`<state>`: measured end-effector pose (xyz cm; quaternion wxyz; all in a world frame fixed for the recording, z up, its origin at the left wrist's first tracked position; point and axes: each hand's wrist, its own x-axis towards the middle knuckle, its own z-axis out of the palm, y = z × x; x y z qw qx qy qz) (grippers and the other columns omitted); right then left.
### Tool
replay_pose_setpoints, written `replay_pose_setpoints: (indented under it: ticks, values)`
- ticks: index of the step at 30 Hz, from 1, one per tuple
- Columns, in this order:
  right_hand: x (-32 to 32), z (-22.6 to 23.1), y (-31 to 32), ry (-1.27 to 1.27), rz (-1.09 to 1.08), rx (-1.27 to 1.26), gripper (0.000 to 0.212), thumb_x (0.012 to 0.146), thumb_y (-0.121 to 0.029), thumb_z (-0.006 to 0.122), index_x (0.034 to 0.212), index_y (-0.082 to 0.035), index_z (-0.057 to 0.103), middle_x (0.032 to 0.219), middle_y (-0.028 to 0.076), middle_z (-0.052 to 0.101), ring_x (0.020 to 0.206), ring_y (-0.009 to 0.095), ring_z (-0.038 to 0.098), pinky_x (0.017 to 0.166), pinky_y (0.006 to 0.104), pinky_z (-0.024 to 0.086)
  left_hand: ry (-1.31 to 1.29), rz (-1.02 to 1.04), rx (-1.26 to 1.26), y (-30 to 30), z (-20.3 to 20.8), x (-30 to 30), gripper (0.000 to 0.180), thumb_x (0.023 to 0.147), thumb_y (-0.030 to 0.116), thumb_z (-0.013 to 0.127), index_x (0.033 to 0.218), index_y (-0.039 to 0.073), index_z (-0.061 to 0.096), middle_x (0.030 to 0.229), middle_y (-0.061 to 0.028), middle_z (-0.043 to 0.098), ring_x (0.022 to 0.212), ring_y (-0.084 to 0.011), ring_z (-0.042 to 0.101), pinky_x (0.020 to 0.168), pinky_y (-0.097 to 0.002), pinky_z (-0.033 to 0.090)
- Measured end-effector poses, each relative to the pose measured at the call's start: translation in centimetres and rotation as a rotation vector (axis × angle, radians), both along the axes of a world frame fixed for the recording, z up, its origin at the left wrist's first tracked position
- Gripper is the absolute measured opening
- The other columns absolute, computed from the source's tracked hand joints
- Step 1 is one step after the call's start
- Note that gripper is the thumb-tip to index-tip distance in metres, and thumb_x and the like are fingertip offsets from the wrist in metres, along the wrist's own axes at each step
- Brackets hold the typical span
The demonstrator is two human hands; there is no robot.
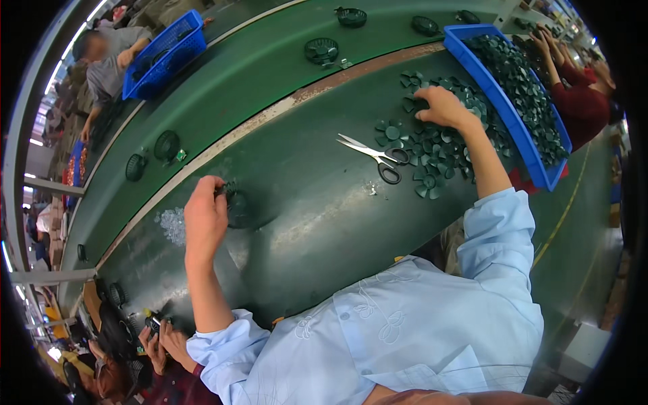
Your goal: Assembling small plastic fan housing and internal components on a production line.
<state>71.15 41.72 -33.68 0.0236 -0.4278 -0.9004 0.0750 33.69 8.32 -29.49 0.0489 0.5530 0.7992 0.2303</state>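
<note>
My left hand (204,219) is closed on the edge of a dark green round fan housing (241,208), tilted over the green work surface. At the far right, my right hand (444,108) reaches over a loose heap of dark green fan blades (439,150), its fingers pinching one fan blade (410,105) at the heap's edge. Scissors (383,159) with black handles lie partly opened beside the heap, blades toward the left. Next to my left hand sits a small pile of clear plastic pieces (173,225).
A blue crate (503,101) full of fan blades stands at the right. Beyond a pale ledge, a green conveyor belt (250,88) carries several fan housings (321,50). Another blue basket (165,55) is at the far left. Other people work around; a co-worker's hands (165,341) are at lower left.
</note>
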Motion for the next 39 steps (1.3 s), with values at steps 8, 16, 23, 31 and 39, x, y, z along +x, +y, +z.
replay_pose_setpoints:
  ticks: [8, 16, 23, 31, 39]
  values:
    - [-1.9, -0.8, -0.2, 0.120, -0.043, 0.296, 0.015, 0.083, -0.015, 0.062, 0.093, -0.005, 0.065, 0.087, 0.018, 0.068, 0.090, 0.036, 0.064, 0.076, 0.0487, 0.049, -1.238, 0.152, 0.330, -0.7, -3.0, 5.8, 0.018, 0.099, 0.014, 0.055, 0.107, 0.000, 0.060, 0.090, -0.0028, 0.064, 0.075, -0.0076, 0.060, 0.064, -0.0244, 0.051]
    - [-9.2, 0.4, -12.3, 0.710, 0.213, -0.610, 0.031, 0.086, -0.019, 0.068, 0.109, 0.002, 0.064, 0.079, 0.007, 0.064, 0.072, 0.014, 0.058, 0.068, 0.0292, 0.047, -1.667, 0.191, 0.423, -2.0, -6.6, 5.7, 0.018, 0.098, 0.020, 0.058, 0.103, 0.002, 0.059, 0.096, -0.0069, 0.064, 0.081, -0.0166, 0.065, 0.075, -0.0336, 0.055]
    - [-13.5, -2.6, -16.9, 0.832, 0.451, -0.022, 0.025, 0.084, -0.015, 0.069, 0.103, -0.001, 0.063, 0.087, 0.011, 0.064, 0.079, 0.028, 0.063, 0.071, 0.0355, 0.051, -1.695, 0.129, 0.365, -2.6, -7.7, 5.1, 0.015, 0.092, 0.012, 0.065, 0.102, 0.002, 0.060, 0.089, -0.0036, 0.065, 0.081, -0.0131, 0.064, 0.071, -0.0263, 0.055]
    - [-13.4, -1.0, -20.1, 0.467, 0.651, 0.004, 0.047, 0.075, -0.012, 0.074, 0.119, -0.004, 0.059, 0.116, 0.015, 0.058, 0.111, 0.035, 0.054, 0.094, 0.0437, 0.045, -1.682, 0.262, 0.478, -3.5, -8.2, 5.5, 0.020, 0.087, 0.010, 0.066, 0.105, 0.001, 0.061, 0.093, -0.0075, 0.066, 0.084, -0.0163, 0.065, 0.074, -0.0307, 0.056]
    - [-13.4, -2.5, -20.6, 0.179, 0.545, -0.023, 0.039, 0.074, -0.009, 0.073, 0.111, -0.005, 0.061, 0.095, 0.016, 0.057, 0.088, 0.035, 0.059, 0.070, 0.0450, 0.048, -1.666, 0.229, 0.458, -2.3, -9.6, 5.7, 0.026, 0.088, 0.010, 0.066, 0.112, 0.000, 0.060, 0.100, -0.0074, 0.067, 0.087, -0.0143, 0.066, 0.076, -0.0279, 0.056]
